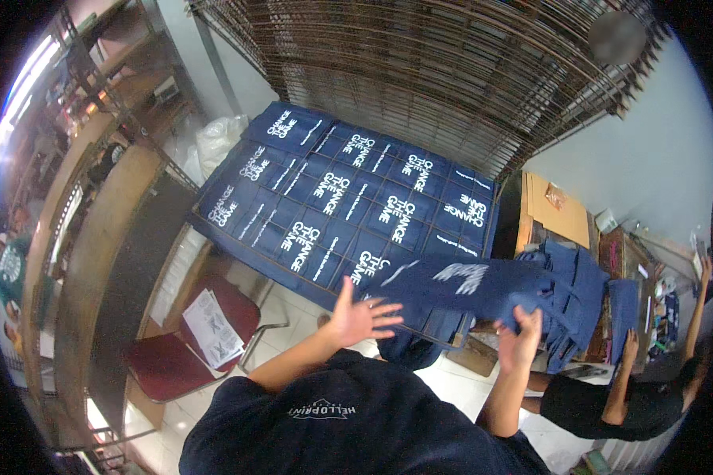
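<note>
My left hand (pixel 364 320) is open, its fingers spread, above the near edge of a rack covered with rows of navy fabric pieces (pixel 325 190) that carry white print. With my right hand (pixel 520 336) I grip one end of a loose navy fabric piece (pixel 491 283). It stretches leftward over the near right corner of the rows, and its white print is smeared by motion. Just beyond my right hand, a heap of navy fabric (pixel 570 297) hangs over a support at the right.
Behind the rows stands a stack of wire drying racks (pixel 451 63). Cardboard (pixel 558 210) lies at the right. A co-worker in a dark shirt (pixel 610 404) reaches toward a cluttered bench. Papers (pixel 212 328) rest on a dark red chair (pixel 162 356) at the left, near wooden shelving (pixel 123 261).
</note>
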